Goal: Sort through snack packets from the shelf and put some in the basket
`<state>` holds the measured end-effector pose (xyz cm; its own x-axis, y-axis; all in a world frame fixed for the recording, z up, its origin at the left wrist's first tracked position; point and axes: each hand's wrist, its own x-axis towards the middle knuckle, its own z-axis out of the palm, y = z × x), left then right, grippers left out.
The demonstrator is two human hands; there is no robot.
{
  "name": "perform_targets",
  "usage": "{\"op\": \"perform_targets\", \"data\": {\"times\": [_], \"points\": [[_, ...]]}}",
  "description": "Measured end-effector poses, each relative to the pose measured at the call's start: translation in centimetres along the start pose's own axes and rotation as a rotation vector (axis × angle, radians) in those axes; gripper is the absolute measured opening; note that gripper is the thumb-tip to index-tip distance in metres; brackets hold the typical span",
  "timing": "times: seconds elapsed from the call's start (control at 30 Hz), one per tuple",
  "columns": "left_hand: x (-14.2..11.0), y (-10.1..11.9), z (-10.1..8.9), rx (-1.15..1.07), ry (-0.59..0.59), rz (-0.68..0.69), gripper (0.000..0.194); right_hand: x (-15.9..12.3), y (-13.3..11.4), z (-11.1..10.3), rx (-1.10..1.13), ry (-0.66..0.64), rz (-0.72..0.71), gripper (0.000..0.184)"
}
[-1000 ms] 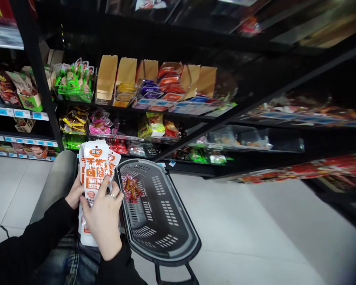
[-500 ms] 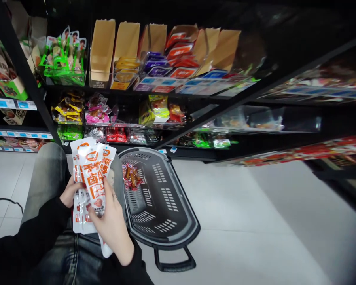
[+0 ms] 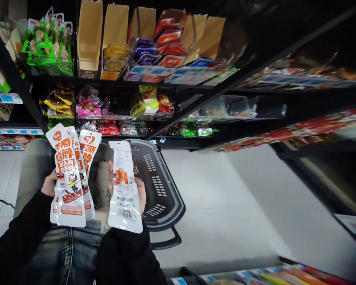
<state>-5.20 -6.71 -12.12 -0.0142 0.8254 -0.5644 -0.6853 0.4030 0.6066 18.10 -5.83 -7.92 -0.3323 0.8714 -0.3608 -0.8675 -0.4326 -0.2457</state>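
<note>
Several long white snack packets [image 3: 69, 186] with orange lettering are fanned out in my left hand [image 3: 50, 183], its thumb pressing on the front one. My right hand [image 3: 141, 194] grips one single white snack packet [image 3: 125, 198], turned so its back with small print and a barcode faces me. A gap lies between the two hands, both over my lap. Just right of my right hand, a dark plastic shopping basket [image 3: 163, 190] stands on the floor, partly covered by the hand and the packet. The basket's left inside is hidden.
Black store shelves ahead hold green packets [image 3: 52, 47], cardboard display boxes [image 3: 115, 31], and yellow packets [image 3: 57, 101]. White floor tiles [image 3: 207, 186] stretch to the right of the basket. At the bottom right is another shelf edge [image 3: 207, 279] with colourful packets.
The packets were together between both hands; now my right hand holds one apart to the right, its back showing. The view has shifted, so shelves and basket sit further left and higher.
</note>
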Motion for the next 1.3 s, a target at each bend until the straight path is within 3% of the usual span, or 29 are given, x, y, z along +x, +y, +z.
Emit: {"op": "perform_targets", "data": {"times": [0.07,0.23,0.3,0.37,0.47,0.6,0.9,1.07,1.2,1.3], "points": [[0.1,0.0,-0.3,-0.006,-0.009,-0.016,0.051,0.5,0.0,0.6,-0.119,-0.003,-0.056,0.061],[0.1,0.1,-0.9,-0.029,0.044,-0.024,0.048,0.8,-0.1,1.6,-0.673,0.003,-0.217,0.068],[0.0,0.1,-1.0,-0.030,0.056,-0.035,0.045,0.4,-0.1,1.7,-0.753,-0.024,-0.251,0.072],[-0.1,0.2,-1.0,-0.028,0.054,-0.052,0.042,-0.1,0.0,1.6,-0.759,-0.100,-0.212,0.077],[-0.1,0.0,-1.0,-0.030,0.038,-0.045,0.041,-1.0,0.1,1.7,-0.710,-0.281,-0.034,0.081],[0.0,-0.2,-1.2,-0.047,0.015,-0.035,0.041,-1.8,0.2,2.2,-0.545,-0.378,0.112,0.069],[-0.5,0.4,-0.2,-0.049,-0.028,-0.085,0.047,-1.4,0.8,1.8,-0.533,-0.254,0.009,0.075],[-0.8,0.6,0.3,-0.064,-0.028,-0.075,0.058,-1.4,0.7,2.0,-0.569,-0.286,-0.037,0.074],[-0.7,0.7,0.2,-0.075,-0.034,-0.077,0.062,-1.3,0.7,1.4,-0.677,-0.225,-0.089,0.081],[-0.6,0.8,-0.1,-0.080,-0.020,-0.100,0.059,-1.2,0.7,0.9,-0.720,-0.288,-0.088,0.087]]}}
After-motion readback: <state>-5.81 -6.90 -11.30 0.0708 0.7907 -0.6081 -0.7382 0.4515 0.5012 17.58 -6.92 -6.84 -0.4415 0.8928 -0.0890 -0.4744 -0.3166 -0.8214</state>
